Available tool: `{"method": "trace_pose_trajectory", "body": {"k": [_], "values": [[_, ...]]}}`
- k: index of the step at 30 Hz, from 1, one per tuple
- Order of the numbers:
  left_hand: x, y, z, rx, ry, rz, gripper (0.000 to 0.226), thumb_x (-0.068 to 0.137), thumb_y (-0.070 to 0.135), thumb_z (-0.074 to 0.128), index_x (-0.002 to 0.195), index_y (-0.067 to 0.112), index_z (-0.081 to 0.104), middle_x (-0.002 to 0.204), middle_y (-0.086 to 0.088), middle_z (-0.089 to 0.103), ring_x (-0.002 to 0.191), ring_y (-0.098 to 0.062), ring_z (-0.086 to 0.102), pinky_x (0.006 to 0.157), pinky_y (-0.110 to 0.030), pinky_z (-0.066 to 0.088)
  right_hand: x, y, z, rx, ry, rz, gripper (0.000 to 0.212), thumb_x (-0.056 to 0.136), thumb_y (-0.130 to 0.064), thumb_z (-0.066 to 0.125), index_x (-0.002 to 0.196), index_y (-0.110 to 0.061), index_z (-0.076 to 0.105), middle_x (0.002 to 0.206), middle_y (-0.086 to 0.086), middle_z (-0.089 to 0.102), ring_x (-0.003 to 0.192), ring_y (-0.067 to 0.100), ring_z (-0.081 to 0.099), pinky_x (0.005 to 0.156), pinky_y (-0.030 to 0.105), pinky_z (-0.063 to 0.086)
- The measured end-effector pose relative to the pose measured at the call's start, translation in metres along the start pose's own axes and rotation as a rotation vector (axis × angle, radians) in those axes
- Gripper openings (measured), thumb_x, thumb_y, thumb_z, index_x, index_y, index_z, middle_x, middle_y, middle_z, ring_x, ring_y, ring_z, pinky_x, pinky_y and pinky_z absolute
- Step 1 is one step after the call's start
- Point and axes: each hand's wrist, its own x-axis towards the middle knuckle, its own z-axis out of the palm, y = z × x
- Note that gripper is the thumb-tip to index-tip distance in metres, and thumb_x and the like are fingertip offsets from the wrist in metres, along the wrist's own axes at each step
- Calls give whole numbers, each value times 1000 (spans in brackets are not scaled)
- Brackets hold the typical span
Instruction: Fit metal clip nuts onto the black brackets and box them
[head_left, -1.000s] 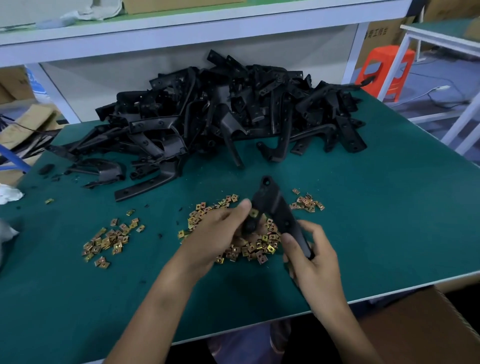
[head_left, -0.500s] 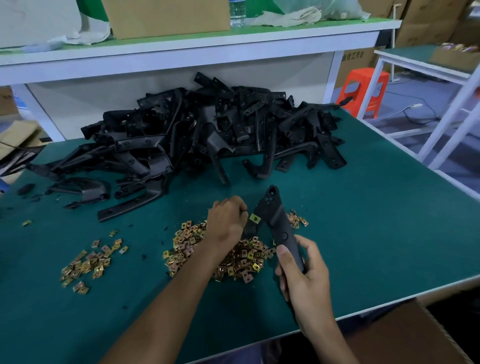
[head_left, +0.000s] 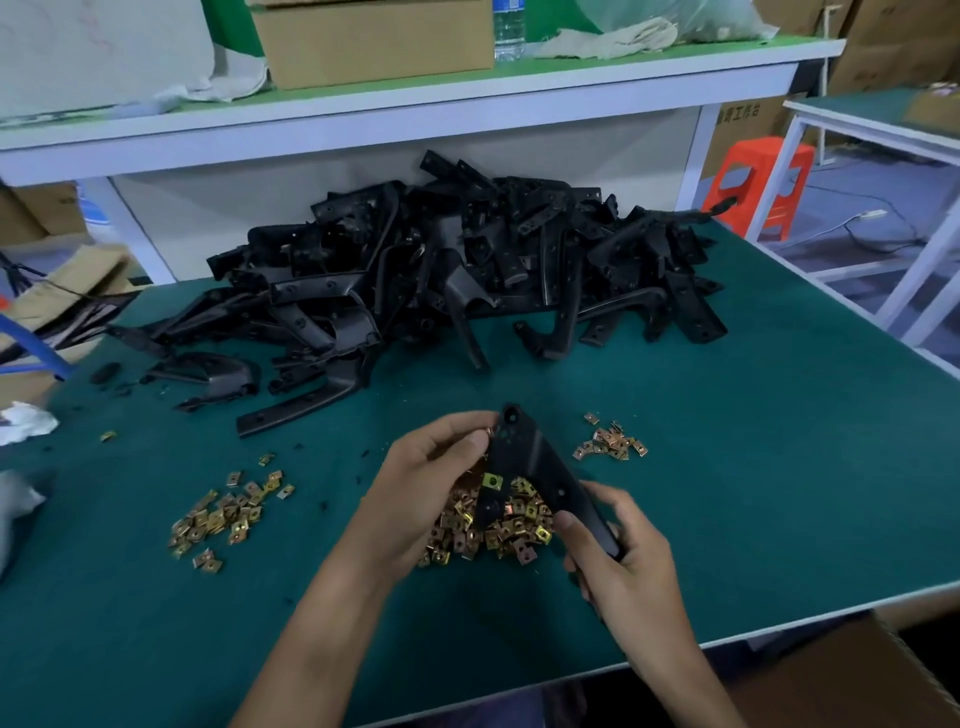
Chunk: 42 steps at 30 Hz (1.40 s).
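1. One clip nut is seated on the bracket gripped in the right hand; a second clip nut is pinched by the left hand.
2. Many brackets are left heaped on the worktop.

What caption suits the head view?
The right hand holds a black bracket over the clip nut pile while the left hand pinches a clip nut at its upper end.

bracket pile rear of counter | in front: left nut heap, centre nut heap, right nut heap | cardboard box below counter's near-right edge
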Motion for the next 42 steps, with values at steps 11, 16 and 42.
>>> {"method": "trace_pose_trajectory", "body": {"k": [11, 16, 42], "values": [[-2, 9, -13, 53, 31, 39, 18, 93, 6, 68, 102, 18, 77, 95, -16, 71, 87, -26, 66, 86, -39, 56, -2, -1, -1, -121, -62, -51, 26, 92, -34, 73, 111, -49, 64, 62, 0, 66, 50, 6, 55, 50, 24, 43], [-3, 13, -22, 150, -60, 39, 25, 91, 3, 69, 111, 18, 71, 75, -3, 62, 69, -15, 60, 68, -22, 53, -1, -4, -1, -153, -95, -56, 29, 92, -24, 74, 109, -45, 65, 62, 3, 65, 53, 7, 55, 53, 21, 44], [-3, 26, -17, 349, -55, 64, 26, 87, 13, 74, 101, 35, 75, 76, -8, 64, 68, -24, 62, 73, -39, 49, -5, 0, 4, -142, -199, -76, 25, 92, -49, 64, 116, -50, 59, 72, -11, 69, 58, 0, 59, 56, 17, 45]]}}
